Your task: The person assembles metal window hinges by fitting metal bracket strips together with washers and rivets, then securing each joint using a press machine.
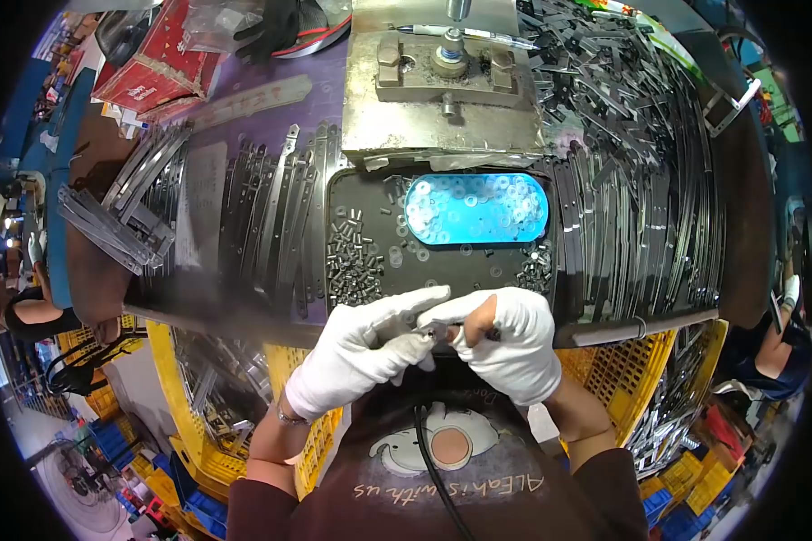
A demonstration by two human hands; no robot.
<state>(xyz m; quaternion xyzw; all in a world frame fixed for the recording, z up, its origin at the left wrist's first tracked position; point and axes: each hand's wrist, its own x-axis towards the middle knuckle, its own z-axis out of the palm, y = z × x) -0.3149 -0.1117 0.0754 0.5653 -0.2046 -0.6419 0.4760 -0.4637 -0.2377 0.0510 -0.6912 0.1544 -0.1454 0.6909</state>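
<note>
Beside a dark tray (438, 278), left grip (354, 347) pinches small silvery part (437, 331), right grip (516, 353) unclear.

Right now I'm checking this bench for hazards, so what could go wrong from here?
The small metal piece at the left hand's fingertips could slip and get lost among the loose metal cylinders. The blue dish lies just ahead, so a knock might scatter its washers. Skin shows on the right hand, so a metal edge might nick it.
</note>
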